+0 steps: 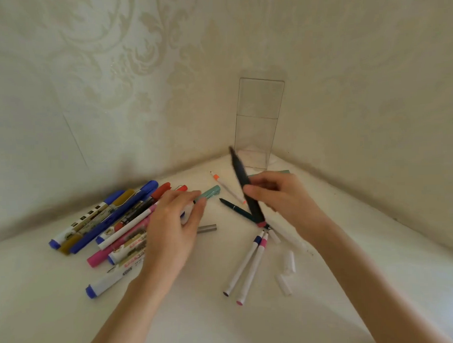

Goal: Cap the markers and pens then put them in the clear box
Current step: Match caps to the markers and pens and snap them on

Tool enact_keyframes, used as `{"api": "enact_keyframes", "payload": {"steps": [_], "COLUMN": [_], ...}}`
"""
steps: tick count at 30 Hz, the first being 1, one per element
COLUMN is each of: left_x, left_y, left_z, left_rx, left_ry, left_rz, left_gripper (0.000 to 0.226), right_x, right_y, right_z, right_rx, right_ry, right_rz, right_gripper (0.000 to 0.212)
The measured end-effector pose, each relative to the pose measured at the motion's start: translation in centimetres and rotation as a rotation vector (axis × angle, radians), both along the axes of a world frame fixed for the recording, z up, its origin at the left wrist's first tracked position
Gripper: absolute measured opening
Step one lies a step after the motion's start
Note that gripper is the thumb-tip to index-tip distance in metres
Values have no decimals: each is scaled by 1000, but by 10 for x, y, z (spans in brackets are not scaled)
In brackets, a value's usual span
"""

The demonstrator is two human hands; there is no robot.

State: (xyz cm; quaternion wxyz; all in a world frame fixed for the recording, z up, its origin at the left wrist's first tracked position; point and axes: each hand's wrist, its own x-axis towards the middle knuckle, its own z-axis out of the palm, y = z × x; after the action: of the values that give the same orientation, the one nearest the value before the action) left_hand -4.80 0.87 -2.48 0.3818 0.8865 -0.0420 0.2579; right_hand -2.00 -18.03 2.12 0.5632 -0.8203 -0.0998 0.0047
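My right hand (288, 200) grips a black marker (242, 179) with a pink band, tilted up toward the clear box (259, 124) in the corner. My left hand (176, 224) hovers with relaxed fingers over a pile of capped markers (114, 221) and touches a teal pen (210, 192). An uncapped dark teal pen (234, 208), an orange-tipped white pen (224, 184) and two white pens (246, 268) with blue and pink tips lie on the white surface. Loose white caps (288, 269) lie at the right. The clear box looks empty.
A grey cap (207, 228) lies beside my left hand. Patterned walls meet in a corner behind the box. A teal object (277, 172) shows behind my right hand.
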Motion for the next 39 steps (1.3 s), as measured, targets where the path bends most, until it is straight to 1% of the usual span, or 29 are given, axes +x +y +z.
{"api": "enact_keyframes", "payload": {"steps": [2, 3, 5, 7, 8, 9, 11, 12, 13, 15, 18, 21, 25, 30, 34, 37, 39], "left_x": [-6, -7, -8, -7, -6, -4, -2, -1, -1, -3, -6, -8, -8, -9, -9, -10, -11], "left_y": [-9, -12, -14, -14, -13, -10, -4, -1, 0, -3, -12, -17, -18, -18, -19, -19, -19], "left_z": [6, 7, 9, 11, 12, 12, 12, 12, 12, 11, 8, 2, -1, 2, 1, 1, 1], "left_rx": [-272, -359, -488, -650, -737, -830, -980, -986, -938, -757, -510, -364, -326, -341, -331, -326, -326], "left_ry": [103, 149, 195, 194, 176, 156, 131, 134, 151, 211, 271, 284, 279, 235, 219, 201, 181], "left_rz": [-213, -284, -357, -375, -371, -359, -347, -343, -341, -357, -430, -437, -422, -418, -404, -378, -371], "left_gripper": [27, 26, 23, 22, 25, 28, 31, 30, 29, 27, 21, 12, 8, 14, 14, 9, 7], "right_x": [-9, -13, -18, -19, -17, -13, -5, -1, 3, 7, 6, 3, -4, -7, -9, -8, -6], "right_y": [16, 23, 31, 32, 29, 24, 12, 6, 0, -7, -10, -2, 11, 13, 20, 23, 18], "right_z": [-4, -6, -12, -13, -14, -14, -12, -12, -13, -14, -13, -15, -20, -18, -27, -34, -32], "right_rx": [-77, -89, -46, -16, 41, 154, 484, 624, 715, 818, 833, 800, 769, 719, 562, 429, 380], "right_ry": [-13, -14, -11, -11, 21, 83, 204, 209, 189, 142, 110, 109, 134, 99, 57, -30, -71], "right_rz": [92, 124, 175, 210, 212, 194, 116, 71, 24, -49, -83, -12, 87, 94, 127, 123, 96], "right_gripper": [8, 9, 12, 14, 16, 18, 26, 24, 20, 20, 18, 22, 20, 20, 20, 34, 35]}}
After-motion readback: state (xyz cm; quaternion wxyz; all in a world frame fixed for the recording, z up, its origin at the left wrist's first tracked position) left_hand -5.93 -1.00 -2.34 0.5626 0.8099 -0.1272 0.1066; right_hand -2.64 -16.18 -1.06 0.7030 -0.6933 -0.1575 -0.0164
